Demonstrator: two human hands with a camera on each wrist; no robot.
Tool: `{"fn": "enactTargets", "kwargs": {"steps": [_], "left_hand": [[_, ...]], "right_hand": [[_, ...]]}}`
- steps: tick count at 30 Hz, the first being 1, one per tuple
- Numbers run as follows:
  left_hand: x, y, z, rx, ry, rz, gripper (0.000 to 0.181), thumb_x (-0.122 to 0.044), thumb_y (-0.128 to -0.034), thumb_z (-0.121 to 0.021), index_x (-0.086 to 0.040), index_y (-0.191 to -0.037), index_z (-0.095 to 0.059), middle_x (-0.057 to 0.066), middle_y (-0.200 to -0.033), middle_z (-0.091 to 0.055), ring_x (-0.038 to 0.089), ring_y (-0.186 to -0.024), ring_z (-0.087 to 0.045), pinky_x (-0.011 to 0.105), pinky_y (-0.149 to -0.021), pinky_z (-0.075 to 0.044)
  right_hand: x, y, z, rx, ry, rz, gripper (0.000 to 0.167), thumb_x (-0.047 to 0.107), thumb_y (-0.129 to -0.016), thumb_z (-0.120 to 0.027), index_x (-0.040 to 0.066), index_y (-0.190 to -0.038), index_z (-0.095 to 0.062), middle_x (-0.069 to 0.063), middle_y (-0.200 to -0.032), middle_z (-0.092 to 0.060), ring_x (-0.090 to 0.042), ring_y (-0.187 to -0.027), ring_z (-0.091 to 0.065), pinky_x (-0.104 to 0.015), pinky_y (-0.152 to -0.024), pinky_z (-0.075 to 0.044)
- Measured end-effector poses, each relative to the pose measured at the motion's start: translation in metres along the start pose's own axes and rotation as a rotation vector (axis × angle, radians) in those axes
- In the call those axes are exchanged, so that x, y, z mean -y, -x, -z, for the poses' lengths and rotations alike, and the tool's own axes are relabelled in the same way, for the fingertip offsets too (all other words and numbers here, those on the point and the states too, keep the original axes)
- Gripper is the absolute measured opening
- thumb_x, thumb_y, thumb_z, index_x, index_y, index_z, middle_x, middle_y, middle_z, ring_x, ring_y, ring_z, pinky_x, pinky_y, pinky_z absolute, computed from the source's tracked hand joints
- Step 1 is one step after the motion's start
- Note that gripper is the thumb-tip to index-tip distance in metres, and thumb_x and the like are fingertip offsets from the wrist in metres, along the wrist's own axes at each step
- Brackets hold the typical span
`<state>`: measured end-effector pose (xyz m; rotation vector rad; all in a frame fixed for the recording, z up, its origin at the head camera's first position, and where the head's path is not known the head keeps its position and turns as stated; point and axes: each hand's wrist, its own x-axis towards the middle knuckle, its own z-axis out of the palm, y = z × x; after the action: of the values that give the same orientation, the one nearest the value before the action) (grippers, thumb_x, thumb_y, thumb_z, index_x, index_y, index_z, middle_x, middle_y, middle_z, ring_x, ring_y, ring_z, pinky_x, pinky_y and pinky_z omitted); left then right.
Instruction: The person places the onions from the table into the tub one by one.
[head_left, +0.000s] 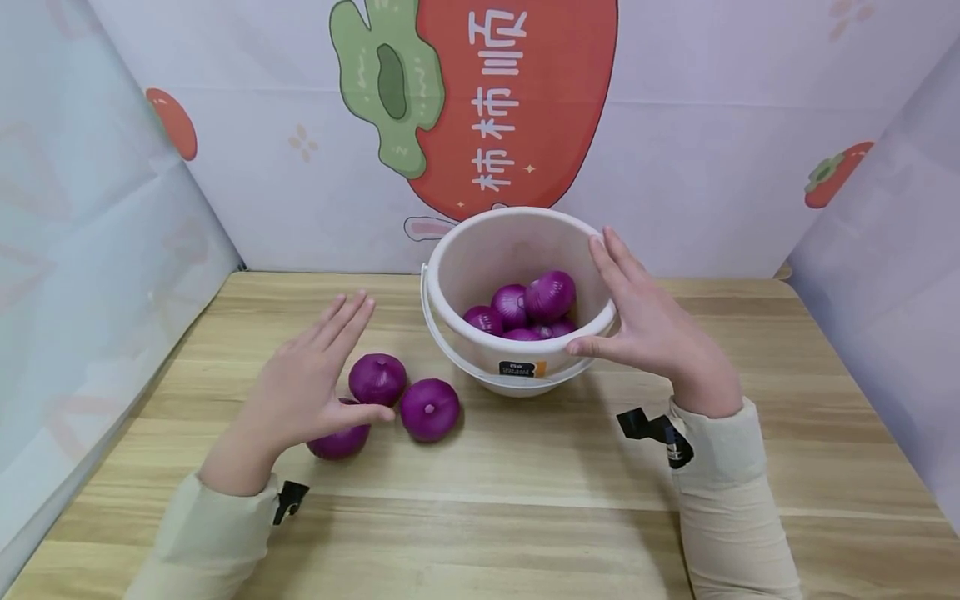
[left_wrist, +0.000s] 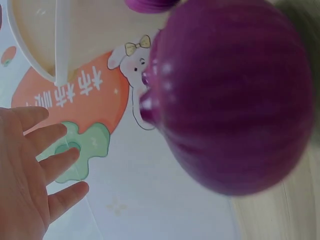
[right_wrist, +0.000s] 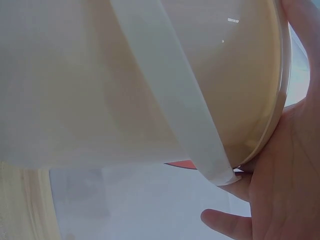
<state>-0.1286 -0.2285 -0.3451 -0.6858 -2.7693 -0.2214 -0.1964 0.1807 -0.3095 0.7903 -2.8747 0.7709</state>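
Note:
A white bucket [head_left: 468,258] stands upright near the back of the table, with several purple onions [head_left: 551,296] inside. My right hand [head_left: 652,325] rests at the bucket's right rim, fingers extended along it and thumb on the front edge. In the right wrist view, the palm [right_wrist: 287,185] lies against the rim. My left hand [head_left: 303,383] is held with fingers straight and nothing in it, above the left side of a group of onions. That group is a rear onion [head_left: 378,379], a right onion [head_left: 430,409] and a front onion [head_left: 339,442], partly hidden by the hand.
The bucket's white handle [head_left: 450,354] hangs down across its front. A wooden table [head_left: 480,533] spreads beneath everything. A printed cloth backdrop [head_left: 697,167] rises behind the bucket, and more cloth walls flank the table on both sides.

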Motion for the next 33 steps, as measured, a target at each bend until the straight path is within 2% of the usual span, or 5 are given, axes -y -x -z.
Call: {"fn": "enactTargets", "kwargs": {"steps": [6, 11, 19, 25, 33], "left_hand": [[0.008, 0.013, 0.004, 0.074, -0.043, 0.017, 0.130, -0.078, -0.0647, -0.072, -0.014, -0.161, -0.012, 0.004, -0.169, -0.011, 0.031, -0.154, -0.021, 0.064, -0.102, -0.044], [0.012, 0.021, 0.002, 0.135, -0.062, 0.034, 0.131, -0.079, -0.0665, -0.070, -0.009, -0.160, -0.011, 0.010, -0.168, -0.011, 0.031, -0.155, -0.016, 0.063, -0.108, -0.040], [0.013, 0.033, -0.002, 0.268, -0.067, 0.118, 0.133, -0.084, -0.0658, -0.066, -0.008, -0.160, -0.012, 0.013, -0.167, -0.015, 0.036, -0.152, -0.021, 0.067, -0.109, -0.036], [0.015, 0.044, -0.008, 0.285, -0.086, 0.124, 0.132, -0.086, -0.0661, -0.063, -0.007, -0.160, -0.014, 0.016, -0.165, -0.022, 0.037, -0.152, -0.021, 0.069, -0.112, -0.029], [0.018, 0.056, -0.011, 0.307, -0.053, 0.145, 0.125, -0.085, -0.0677, -0.063, -0.005, -0.157, -0.026, 0.017, -0.160, -0.033, 0.042, -0.148, -0.028, 0.068, -0.106, -0.039]], "right_hand": [[0.000, 0.000, 0.001, 0.004, -0.008, -0.003, 0.123, 0.052, -0.074, -0.083, 0.016, -0.161, -0.004, -0.008, -0.169, 0.004, -0.035, -0.155, -0.008, -0.065, -0.116, -0.028], [-0.001, -0.001, 0.000, 0.003, -0.011, 0.005, 0.123, 0.051, -0.074, -0.083, 0.016, -0.161, -0.004, -0.008, -0.169, 0.004, -0.035, -0.155, -0.007, -0.065, -0.116, -0.028], [-0.002, -0.001, 0.000, -0.002, -0.002, 0.008, 0.123, 0.053, -0.074, -0.083, 0.017, -0.161, -0.004, -0.007, -0.169, 0.004, -0.034, -0.156, -0.007, -0.065, -0.115, -0.029], [-0.001, -0.002, -0.001, 0.001, 0.001, 0.006, 0.123, 0.053, -0.074, -0.082, 0.017, -0.161, -0.003, -0.006, -0.169, 0.005, -0.033, -0.156, -0.006, -0.065, -0.115, -0.029], [-0.001, -0.002, 0.000, -0.003, -0.014, 0.001, 0.123, 0.051, -0.073, -0.084, 0.018, -0.161, -0.004, -0.008, -0.169, 0.003, -0.034, -0.156, -0.007, -0.065, -0.115, -0.030]]}}
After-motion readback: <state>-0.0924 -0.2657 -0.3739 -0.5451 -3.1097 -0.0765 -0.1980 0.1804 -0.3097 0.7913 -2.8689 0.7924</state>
